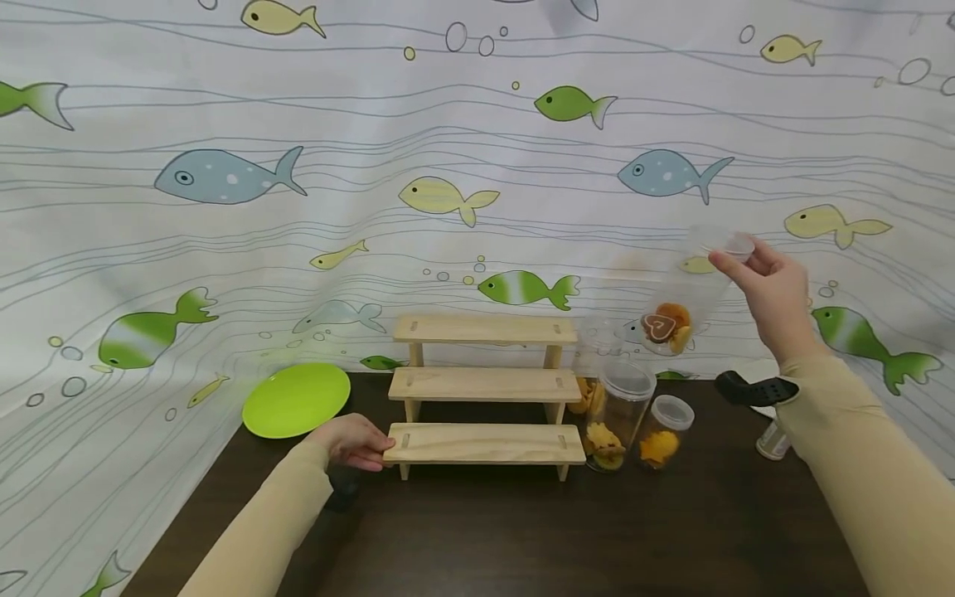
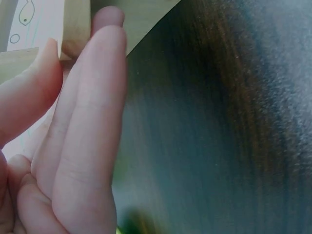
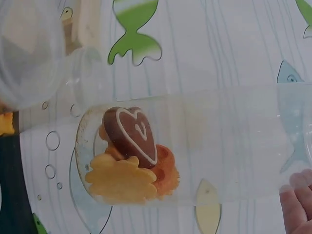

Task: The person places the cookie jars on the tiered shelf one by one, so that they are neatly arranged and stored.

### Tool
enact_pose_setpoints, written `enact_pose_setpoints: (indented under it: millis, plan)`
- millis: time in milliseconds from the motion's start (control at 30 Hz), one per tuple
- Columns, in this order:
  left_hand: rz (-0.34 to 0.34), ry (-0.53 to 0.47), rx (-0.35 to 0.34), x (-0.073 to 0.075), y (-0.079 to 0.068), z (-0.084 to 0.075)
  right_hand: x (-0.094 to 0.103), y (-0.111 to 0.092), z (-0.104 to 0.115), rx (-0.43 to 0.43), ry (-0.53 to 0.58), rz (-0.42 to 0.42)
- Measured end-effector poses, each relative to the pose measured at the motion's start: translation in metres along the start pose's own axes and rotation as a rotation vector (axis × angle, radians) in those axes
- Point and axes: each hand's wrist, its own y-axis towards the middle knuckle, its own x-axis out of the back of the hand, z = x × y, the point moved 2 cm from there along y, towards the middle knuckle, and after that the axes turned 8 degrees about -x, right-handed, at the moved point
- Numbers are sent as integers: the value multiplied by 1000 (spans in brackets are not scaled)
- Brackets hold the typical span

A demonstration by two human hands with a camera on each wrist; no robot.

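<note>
My left hand (image 1: 354, 441) pinches the left end of the lowest board of a three-step wooden display stand (image 1: 485, 444). In the left wrist view, thumb and fingers lie on either side of the board's end (image 2: 76, 29). Raised at the right, my right hand (image 1: 779, 303) grips a tall clear jar (image 1: 690, 286) by its lidded top. The jar tilts, its bottom toward the stand. Inside, at the bottom, lie a brown heart-shaped cookie (image 3: 134, 134) with white icing, a pale scalloped cookie (image 3: 122, 179) and an orange-brown one.
Beside the stand's right end are a tall clear jar of cookies (image 1: 619, 414), a shorter jar (image 1: 664, 435) and another jar partly behind. A green plate (image 1: 297, 400) leans at the back left. A small container (image 1: 773, 441) lies on the dark table (image 1: 522, 539) at right.
</note>
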Motion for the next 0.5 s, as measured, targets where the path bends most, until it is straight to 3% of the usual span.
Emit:
enact_pose_setpoints:
  millis: [500]
  plan:
    - [-45,26,2,-4,0,-5,-53,9,54,86,231,89]
